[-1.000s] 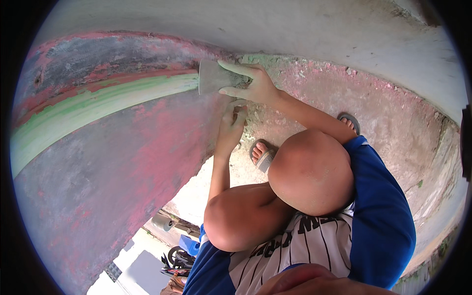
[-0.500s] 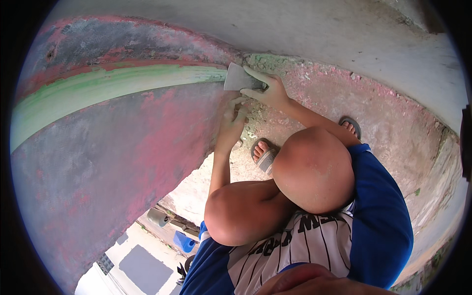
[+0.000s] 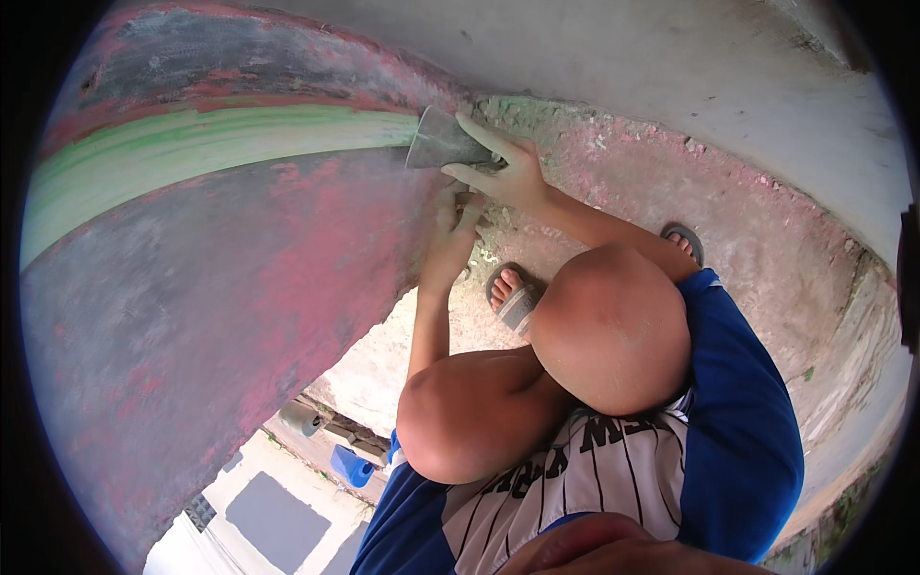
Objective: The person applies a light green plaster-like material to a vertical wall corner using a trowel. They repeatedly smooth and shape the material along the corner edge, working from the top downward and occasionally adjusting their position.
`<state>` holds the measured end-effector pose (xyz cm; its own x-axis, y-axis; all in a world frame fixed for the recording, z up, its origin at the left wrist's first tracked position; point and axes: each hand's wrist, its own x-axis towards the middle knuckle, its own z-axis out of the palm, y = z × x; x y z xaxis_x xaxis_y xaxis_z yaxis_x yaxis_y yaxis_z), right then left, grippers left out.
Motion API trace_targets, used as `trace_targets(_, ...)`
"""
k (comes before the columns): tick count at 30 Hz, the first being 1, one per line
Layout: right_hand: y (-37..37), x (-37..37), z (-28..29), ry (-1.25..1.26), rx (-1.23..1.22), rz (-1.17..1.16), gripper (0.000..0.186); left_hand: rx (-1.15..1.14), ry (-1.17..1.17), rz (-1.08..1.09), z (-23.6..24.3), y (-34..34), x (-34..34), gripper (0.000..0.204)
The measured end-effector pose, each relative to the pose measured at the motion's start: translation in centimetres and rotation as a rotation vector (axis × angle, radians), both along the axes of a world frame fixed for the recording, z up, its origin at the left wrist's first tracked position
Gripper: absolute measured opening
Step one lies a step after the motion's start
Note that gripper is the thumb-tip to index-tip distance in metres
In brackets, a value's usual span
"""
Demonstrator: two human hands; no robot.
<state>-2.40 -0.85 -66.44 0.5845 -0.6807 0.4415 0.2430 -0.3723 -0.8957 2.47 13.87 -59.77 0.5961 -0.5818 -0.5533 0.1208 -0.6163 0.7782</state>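
1. Person is crouching beside a painted wall [image 3: 230, 268]; both bare hands are working up by its far end, and I'm looking on.
2. Right hand [image 3: 508, 172] is grasping a broad grey scraper [image 3: 443, 139]: index finger is running along the upper edge, thumb is bracing the lower one. Rest of the grip is hiding behind the hand.
3. Scraper is sitting at the right end of a pale green-and-white band [image 3: 240, 144], its wide edge facing left along that band. Blade is overlapping the wall; exact contact I cannot tell.
4. Left hand [image 3: 452, 235] is resting near the wall's edge, just below the scraper, fingers loosely curling. Whether it's grasping anything, I cannot tell.
5. Right finger and thumb are showing a pale, dusty coating.
6. Wall is showing worn grey and pink patches below the band, dark grey and red above it.
7. Plain grey wall [image 3: 623, 67] is curving across the top; rough pinkish ground [image 3: 767, 259] is spreading below it.
8. Person is wearing a pinstriped jersey [image 3: 613, 470] with blue sleeves, plus grey sandals [image 3: 517, 309].
9. Blue container [image 3: 351, 466] is standing out at lower left, well apart from the hands.
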Motion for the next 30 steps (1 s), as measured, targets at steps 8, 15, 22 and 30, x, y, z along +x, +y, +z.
trace_targets(8, -1.2, -0.5, 0.2, -0.016, 0.138, 0.087, 0.071, -0.014, 0.009, -0.023, 1.0, -0.5, 0.0, 0.042)
trace_targets(15, -3.0, 0.1, 6.8, -0.053, 0.048, 0.204, 0.071, 0.032, 0.041, -0.100, 0.5, -0.2, -0.1, 0.045)
trace_targets(22, -3.9, -1.0, 3.5, 0.183, 0.345, 0.436, 0.069, 0.039, 0.021, -0.124, 2.1, -0.6, -0.1, 0.045)
trace_targets(30, -5.5, -1.0, 0.6, 0.073, 0.290, 0.483, 0.070, 0.063, 0.045, -0.198, 2.0, -0.3, 0.4, 0.046)
